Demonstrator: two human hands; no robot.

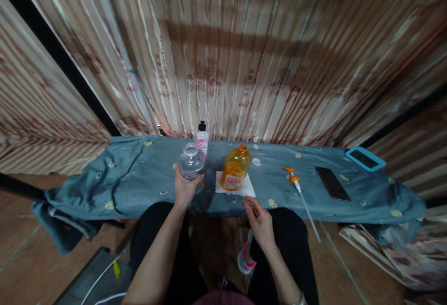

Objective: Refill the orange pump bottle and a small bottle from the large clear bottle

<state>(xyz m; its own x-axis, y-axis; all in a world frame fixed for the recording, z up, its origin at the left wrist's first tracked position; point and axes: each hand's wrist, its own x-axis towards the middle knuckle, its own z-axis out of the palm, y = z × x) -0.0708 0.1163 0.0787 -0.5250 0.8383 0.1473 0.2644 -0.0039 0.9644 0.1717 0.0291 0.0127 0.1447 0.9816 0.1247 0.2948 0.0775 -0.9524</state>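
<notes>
My left hand [186, 185] is wrapped round a clear, uncapped plastic bottle [191, 159] over the cloth-covered table. To its right an orange see-through bottle [236, 167], also without a cap, stands on a white napkin [248, 187]. My right hand [257, 217] is near the napkin's front edge, fingers loosely bent and apart, with nothing visible in it. Behind the clear bottle stands a slim bottle [202, 141] with a black cap and a pink label. An orange pump top [294, 179] with a long pale tube lies on the right, its tube reaching past the table's front edge.
A black phone [333, 183] and a blue-framed tablet-like device [365, 159] lie on the right of the teal tablecloth [139, 179]. A small white disc [256, 161] is behind the napkin. Pleated curtains [223, 63] hang directly behind the table.
</notes>
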